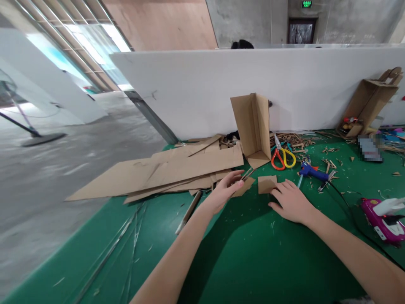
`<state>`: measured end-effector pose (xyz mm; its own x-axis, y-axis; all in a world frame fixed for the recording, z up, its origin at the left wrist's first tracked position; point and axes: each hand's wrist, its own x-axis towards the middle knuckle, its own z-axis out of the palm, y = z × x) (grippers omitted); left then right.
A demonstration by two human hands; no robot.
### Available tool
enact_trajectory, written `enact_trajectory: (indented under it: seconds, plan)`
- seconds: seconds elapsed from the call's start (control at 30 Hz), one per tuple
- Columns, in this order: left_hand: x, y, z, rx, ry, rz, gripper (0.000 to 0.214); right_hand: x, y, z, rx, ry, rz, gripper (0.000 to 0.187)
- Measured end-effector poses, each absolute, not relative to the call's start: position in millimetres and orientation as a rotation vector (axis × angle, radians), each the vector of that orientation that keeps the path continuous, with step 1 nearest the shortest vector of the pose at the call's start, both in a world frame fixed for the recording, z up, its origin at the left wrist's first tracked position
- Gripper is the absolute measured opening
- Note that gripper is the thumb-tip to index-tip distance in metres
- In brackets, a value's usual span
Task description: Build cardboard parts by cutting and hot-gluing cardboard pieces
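Note:
My left hand (225, 192) is closed on thin cardboard strips (247, 174), which stick out past the thumb and fingertips. Just beneath those fingertips lies a small cardboard piece (244, 187). My right hand (291, 200) rests low on the table, thumb apart from the fingers, its fingertips at the edge of a small cardboard square (266, 184). Behind both hands stands a folded cardboard form (253, 131) with upright walls. Scissors (282, 157) with one red and one yellow handle lie to its right. A blue glue gun (313, 172) is beyond my right hand.
Cardboard sheets (164, 171) are piled at the left, overhanging the green table (240, 261). A grey-brown stick (189, 212) lies beside my left forearm. A pink power strip (384, 221) sits at the right. A cardboard box (368, 105) leans against the white partition (196, 88). Scraps litter the back.

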<state>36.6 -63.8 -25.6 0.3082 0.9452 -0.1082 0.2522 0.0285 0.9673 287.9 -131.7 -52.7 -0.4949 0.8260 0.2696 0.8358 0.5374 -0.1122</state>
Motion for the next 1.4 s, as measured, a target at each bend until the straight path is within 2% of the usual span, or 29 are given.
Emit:
enact_trajectory:
  seconds: [0.4, 0.53, 0.77, 0.87, 0.97, 1.07, 1.2, 1.4]
  plan:
    - [48.1, -63.9, -42.0, 1.649, 1.071, 0.846, 0.079, 285.3, -138.7, -48.2, -1.03, -2.654, 0.104, 0.021]
    - [51.0, -63.4, -49.4, 1.717, 1.046, 0.859, 0.075, 285.4, -136.9, -53.3, -1.084, -2.599, 0.055, 0.02]
    - [46.1, -59.5, -54.4, 1.795, 1.149, 1.152, 0.075, 292.2, -129.6, -60.9, -1.181, -2.545, 0.011, 0.02]
    - [43.6, -65.6, -43.2, 1.987, 1.127, 0.977, 0.068, 293.7, -129.6, -57.1, -1.212, -2.538, -0.034, 0.022]
    - [49.1, -79.0, -29.4, 2.244, 1.04, 0.635, 0.066, 300.4, -126.7, -49.3, -1.333, -2.501, -0.177, 0.024]
    - [58.8, -90.4, -23.2, 2.403, 1.01, 0.465, 0.072, 317.0, -119.8, -41.9, -1.546, -2.384, -0.402, 0.021]
    - [62.2, -92.2, -25.5, 2.445, 1.057, 0.373, 0.079, 347.8, -110.9, -42.1, -2.004, -2.097, -0.64, 0.034]
    - [55.5, -88.1, -27.7, 2.368, 1.084, 0.371, 0.085, 375.2, -106.5, -54.8, -2.349, -1.88, -0.658, 0.031]
